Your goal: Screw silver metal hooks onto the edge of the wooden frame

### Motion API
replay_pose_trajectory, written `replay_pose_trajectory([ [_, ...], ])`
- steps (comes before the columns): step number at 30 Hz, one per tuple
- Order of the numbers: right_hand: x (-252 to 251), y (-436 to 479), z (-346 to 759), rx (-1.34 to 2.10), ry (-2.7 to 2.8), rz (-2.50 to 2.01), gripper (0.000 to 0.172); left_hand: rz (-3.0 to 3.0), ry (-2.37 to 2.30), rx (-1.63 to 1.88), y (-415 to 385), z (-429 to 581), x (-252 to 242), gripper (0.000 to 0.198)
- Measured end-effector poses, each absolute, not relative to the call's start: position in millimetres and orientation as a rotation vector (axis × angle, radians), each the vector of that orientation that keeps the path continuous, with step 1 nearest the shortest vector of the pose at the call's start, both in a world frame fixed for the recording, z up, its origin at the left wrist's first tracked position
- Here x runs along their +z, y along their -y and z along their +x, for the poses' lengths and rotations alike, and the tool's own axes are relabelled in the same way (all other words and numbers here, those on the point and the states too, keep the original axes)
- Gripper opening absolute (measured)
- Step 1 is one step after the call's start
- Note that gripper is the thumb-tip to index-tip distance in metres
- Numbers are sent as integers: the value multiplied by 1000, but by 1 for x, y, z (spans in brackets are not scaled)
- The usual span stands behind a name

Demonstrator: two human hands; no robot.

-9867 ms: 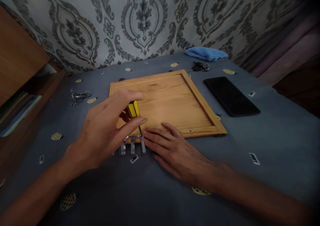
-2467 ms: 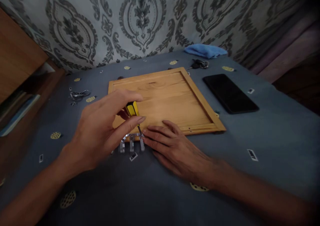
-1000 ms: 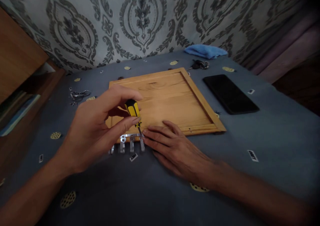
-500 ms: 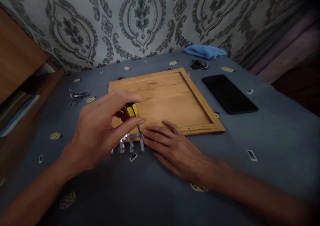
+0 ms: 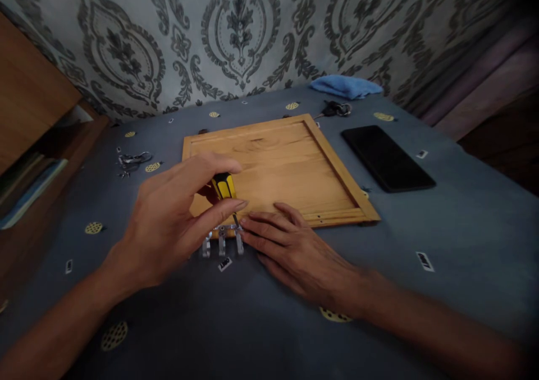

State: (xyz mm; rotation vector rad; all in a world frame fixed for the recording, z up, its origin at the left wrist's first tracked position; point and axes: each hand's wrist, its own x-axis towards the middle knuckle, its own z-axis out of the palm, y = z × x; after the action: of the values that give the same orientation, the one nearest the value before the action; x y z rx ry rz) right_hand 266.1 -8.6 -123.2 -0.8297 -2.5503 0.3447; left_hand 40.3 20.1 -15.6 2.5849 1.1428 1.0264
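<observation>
My left hand [image 5: 168, 223] grips a yellow and black screwdriver [image 5: 224, 186] by its handle. The screwdriver's tip points down at the right end of a metal hook piece [image 5: 222, 242], which lies along the near edge of a framed wooden panel [image 5: 295, 172]. Several metal prongs stick out from that edge toward me. My right hand [image 5: 290, 245] lies with fingers spread on the panel's near edge, its fingertips beside the screwdriver tip and the metal piece.
A black phone [image 5: 386, 158] lies right of the panel. Behind it are keys [image 5: 336, 109] and a blue cloth [image 5: 346, 86]. Small metal parts [image 5: 133, 160] lie at the left, near a wooden shelf unit [image 5: 33, 82]. A patterned wall rises behind the table.
The screwdriver handle has turned slightly in my left hand, which has shifted a little to the right. My right hand and the panel look unmoved.
</observation>
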Motion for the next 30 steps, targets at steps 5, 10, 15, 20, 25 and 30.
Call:
replay_pose_trajectory([
  [5,-123,9,266,333,2561,-836,40,2394,-1102,1012,-18,38,-13,29],
  [10,-125,9,266,328,2547,-830,41,2319,-1044,1025,-18,35,-8,29],
  [15,-124,8,267,328,2548,-817,40,2262,-1049,1148,-16,37,-4,29],
  [20,-124,8,267,321,2547,-814,40,2283,-1039,1107,-18,38,-8,28],
  [25,-125,8,266,318,2546,-818,41,2322,-1025,1054,-19,37,-12,30],
  [30,-125,9,266,331,2547,-818,41,2388,-1062,990,-20,35,-12,27],
])
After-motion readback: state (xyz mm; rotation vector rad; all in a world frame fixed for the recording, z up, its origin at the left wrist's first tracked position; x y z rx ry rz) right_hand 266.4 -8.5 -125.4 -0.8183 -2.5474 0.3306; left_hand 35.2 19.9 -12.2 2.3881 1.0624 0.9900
